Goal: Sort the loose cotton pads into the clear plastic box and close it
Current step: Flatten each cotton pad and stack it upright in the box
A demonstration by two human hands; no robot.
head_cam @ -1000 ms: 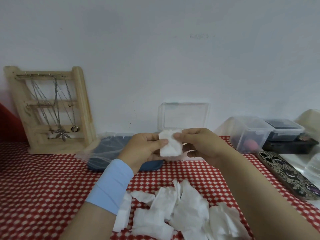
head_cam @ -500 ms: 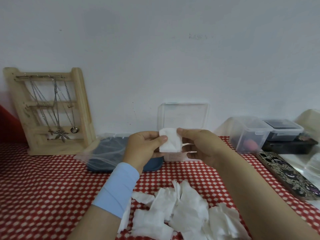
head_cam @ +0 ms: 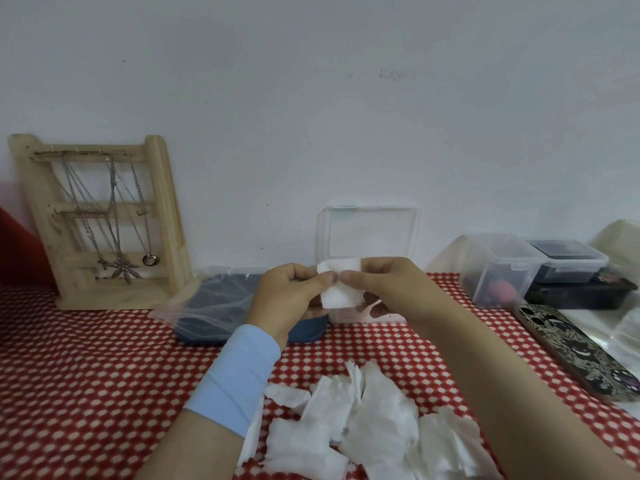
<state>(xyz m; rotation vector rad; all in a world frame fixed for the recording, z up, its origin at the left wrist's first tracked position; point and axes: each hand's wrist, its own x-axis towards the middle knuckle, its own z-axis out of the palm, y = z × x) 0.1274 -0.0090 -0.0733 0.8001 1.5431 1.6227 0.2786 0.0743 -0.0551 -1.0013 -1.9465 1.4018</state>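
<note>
Both hands pinch one white cotton pad (head_cam: pixel 341 289) in front of me, my left hand (head_cam: pixel 287 299) on its left edge and my right hand (head_cam: pixel 388 289) on its right. The thumbs meet at the pad's middle. Behind the hands stands the clear plastic box (head_cam: pixel 367 233), its lid raised upright against the wall; its base is mostly hidden by my right hand. A heap of loose cotton pads (head_cam: pixel 363 424) lies on the red checked cloth close to me, between my forearms.
A wooden necklace rack (head_cam: pixel 100 223) leans on the wall at left. A dark blue case in a clear bag (head_cam: pixel 221 303) lies behind my left hand. At right are lidded clear containers (head_cam: pixel 502 268), a black box (head_cam: pixel 568 261) and a patterned phone (head_cam: pixel 581 351).
The pad has been turned and brought square between both hands, with the thumbs now closer together at its middle. The hands stay at about the same height in front of the box.
</note>
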